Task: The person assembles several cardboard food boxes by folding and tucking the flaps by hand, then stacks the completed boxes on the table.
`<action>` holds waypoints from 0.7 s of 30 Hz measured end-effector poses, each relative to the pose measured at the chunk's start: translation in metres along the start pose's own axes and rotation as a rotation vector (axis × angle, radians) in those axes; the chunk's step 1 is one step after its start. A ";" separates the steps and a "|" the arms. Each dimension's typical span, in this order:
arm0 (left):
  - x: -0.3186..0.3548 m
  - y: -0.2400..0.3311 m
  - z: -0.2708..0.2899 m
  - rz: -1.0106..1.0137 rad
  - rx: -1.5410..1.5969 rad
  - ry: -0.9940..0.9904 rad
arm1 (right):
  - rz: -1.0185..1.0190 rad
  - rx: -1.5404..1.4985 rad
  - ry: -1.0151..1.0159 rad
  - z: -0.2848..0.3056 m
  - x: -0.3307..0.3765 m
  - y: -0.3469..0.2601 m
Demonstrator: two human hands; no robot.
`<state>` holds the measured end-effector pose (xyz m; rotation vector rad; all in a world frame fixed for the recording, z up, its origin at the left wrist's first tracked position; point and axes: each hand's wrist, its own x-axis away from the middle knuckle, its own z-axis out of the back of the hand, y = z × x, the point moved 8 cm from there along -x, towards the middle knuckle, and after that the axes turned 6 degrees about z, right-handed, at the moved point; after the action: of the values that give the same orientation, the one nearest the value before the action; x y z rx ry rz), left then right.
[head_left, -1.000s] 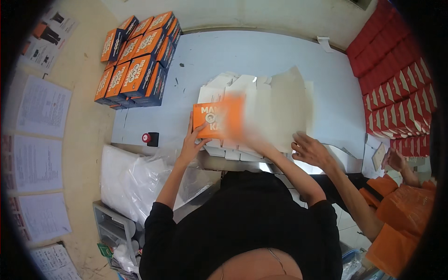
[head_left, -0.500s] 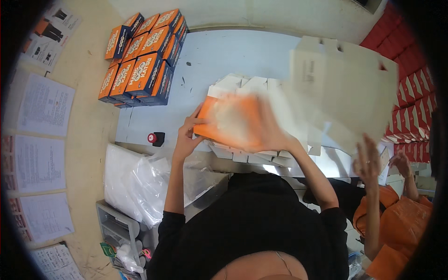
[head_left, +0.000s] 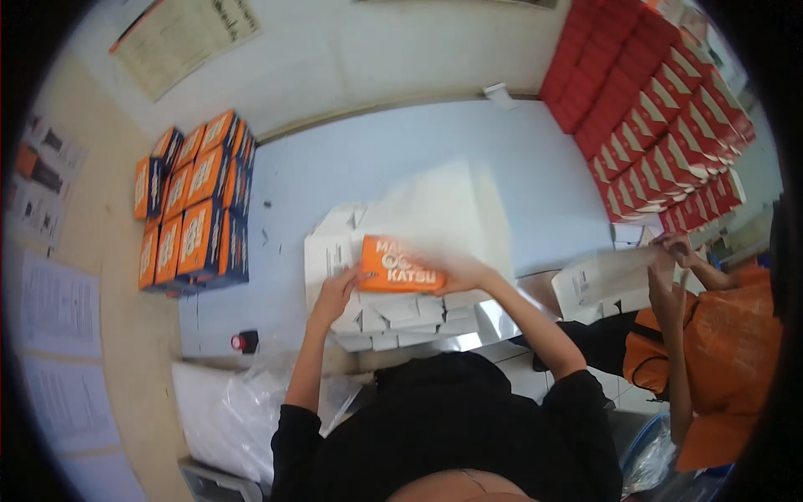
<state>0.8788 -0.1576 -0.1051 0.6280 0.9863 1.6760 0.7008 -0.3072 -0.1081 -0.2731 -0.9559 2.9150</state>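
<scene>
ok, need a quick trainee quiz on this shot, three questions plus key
1. What is between the left hand and the right hand?
2. In the picture, the stacked red boxes stand at: a) left, b) right, c) centre.
3. True or false: the person in orange has their hands on a red box.

Key: 1. an orange box; 2. b; 3. false, it is a pale cardboard sheet.

Left fingers (head_left: 345, 280) and right fingers (head_left: 454, 273) point inward, apart.
</scene>
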 end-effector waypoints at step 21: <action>-0.025 0.059 -0.008 -0.216 -0.089 -0.300 | -0.059 -0.180 -0.307 0.004 -0.005 0.000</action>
<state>0.8498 -0.1902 -0.0577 0.6663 0.7326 1.3797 0.7051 -0.3098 -0.1040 0.2002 -1.2458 2.8708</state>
